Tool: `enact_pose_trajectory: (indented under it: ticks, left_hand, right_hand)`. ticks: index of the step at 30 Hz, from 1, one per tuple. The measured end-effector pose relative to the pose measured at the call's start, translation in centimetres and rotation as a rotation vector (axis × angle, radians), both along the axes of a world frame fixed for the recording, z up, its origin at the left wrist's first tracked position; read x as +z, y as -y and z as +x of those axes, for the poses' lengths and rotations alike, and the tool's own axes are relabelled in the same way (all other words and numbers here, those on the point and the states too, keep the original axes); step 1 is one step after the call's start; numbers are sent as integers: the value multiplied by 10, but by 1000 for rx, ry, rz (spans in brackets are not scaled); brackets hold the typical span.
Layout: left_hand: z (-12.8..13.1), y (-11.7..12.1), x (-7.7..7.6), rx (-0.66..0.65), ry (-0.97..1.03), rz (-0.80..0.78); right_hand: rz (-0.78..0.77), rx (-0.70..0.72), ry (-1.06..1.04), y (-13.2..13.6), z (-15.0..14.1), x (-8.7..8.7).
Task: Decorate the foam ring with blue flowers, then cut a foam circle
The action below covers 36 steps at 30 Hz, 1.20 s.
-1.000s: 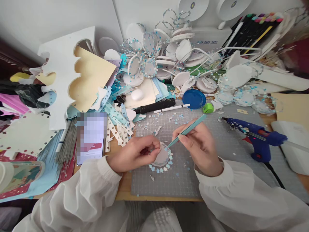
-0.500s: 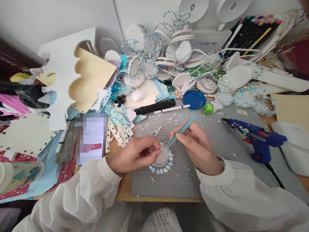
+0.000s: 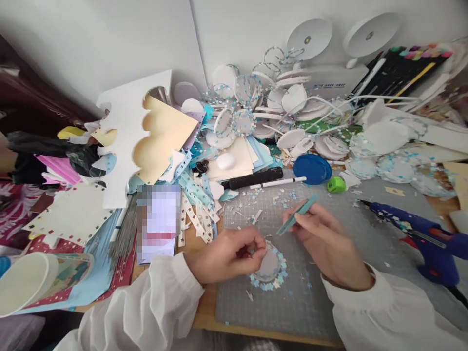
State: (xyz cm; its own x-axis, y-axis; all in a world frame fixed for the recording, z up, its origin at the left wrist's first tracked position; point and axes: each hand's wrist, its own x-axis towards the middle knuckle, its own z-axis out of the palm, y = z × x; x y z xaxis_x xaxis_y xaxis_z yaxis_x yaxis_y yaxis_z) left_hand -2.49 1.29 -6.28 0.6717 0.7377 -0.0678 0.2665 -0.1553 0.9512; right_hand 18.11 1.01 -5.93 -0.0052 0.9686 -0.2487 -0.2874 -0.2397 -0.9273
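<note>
My left hand [image 3: 228,256] is curled, its fingertips pinching the left edge of a small pale disc [image 3: 268,267] ringed with tiny blue paper flowers, which lies on the grey cutting mat [image 3: 292,302]. My right hand [image 3: 327,243] grips teal tweezers [image 3: 297,214], whose tips hang a little above and to the right of the disc, not touching it. Loose blue flower bits are scattered on the mat around both hands.
A blue glue gun [image 3: 420,231] lies at the right. Behind the hands are a blue lid [image 3: 312,168], a green sharpener [image 3: 336,184], a white pen [image 3: 281,183] and a black marker [image 3: 252,178]. A phone [image 3: 158,223], punched paper strips and heaps of decorated discs crowd the left and back.
The camera has swung left and down, shifting the scene right. My right hand has lifted the tweezers' tips off the disc's rim. My left hand still pinches the disc.
</note>
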Motion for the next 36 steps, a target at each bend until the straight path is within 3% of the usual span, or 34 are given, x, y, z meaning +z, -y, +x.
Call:
enact_pose_trajectory:
  ticks: [4,11,25,31,36]
  left_hand:
    - [0,1,-5,9,39,-67]
    - [1,0,-1,7,94,-119]
    - [-1,-3,4,-1,92,-83]
    - [-4,-3,4,11,35,-2]
    - [-4,-4,3,42,17,90]
  right_hand:
    - [-120,-71,-54,-6,1,-2]
    - [-216,-70,46,-10,0,-5]
    - [-116,-18,127,-10,2,-7]
    - [-100,-32,116,-8,2,-8]
    - [21,-42,107,-5,-2,-3]
